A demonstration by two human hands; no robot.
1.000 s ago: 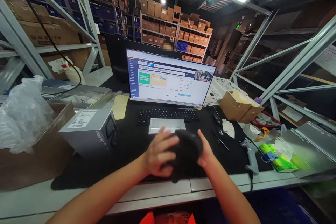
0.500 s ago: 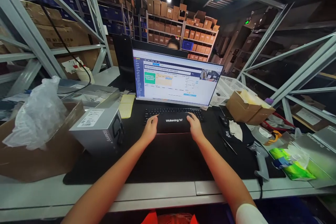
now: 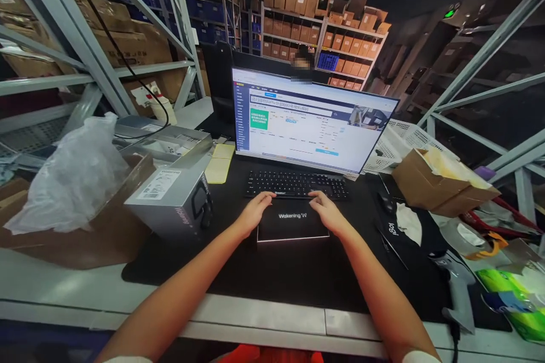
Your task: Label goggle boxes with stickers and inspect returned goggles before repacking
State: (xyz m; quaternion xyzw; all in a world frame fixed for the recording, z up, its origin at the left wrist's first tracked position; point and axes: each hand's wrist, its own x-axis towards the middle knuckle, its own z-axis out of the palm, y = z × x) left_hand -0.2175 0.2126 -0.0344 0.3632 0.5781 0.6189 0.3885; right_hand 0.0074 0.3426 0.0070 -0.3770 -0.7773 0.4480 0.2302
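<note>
A flat black box [image 3: 293, 226] printed "Wakening" sits just in front of the keyboard [image 3: 298, 182], its pale-lit near edge facing me. My left hand [image 3: 255, 211] grips its far left corner, with the thumb along the top. On the far right corner, my right hand [image 3: 327, 211] has its fingers curled against the box. The undersides of both grips are hidden. Beyond the keyboard stands a lit monitor [image 3: 306, 125]. To the left is a grey product box [image 3: 170, 201] with a white label and a dark device pictured on it.
A carton [image 3: 106, 238] with clear plastic bags [image 3: 72, 176] is at the left. On the right are a mouse [image 3: 386, 202], tweezers [image 3: 394, 248], a barcode scanner [image 3: 457, 289], an open carton [image 3: 438, 181] and a green tissue pack [image 3: 511, 300]. A person's head shows behind the monitor.
The black box has come toward me and lower, uncovering most of the keyboard. Both hands have moved with it, now at its far corners. My view has shifted left.
</note>
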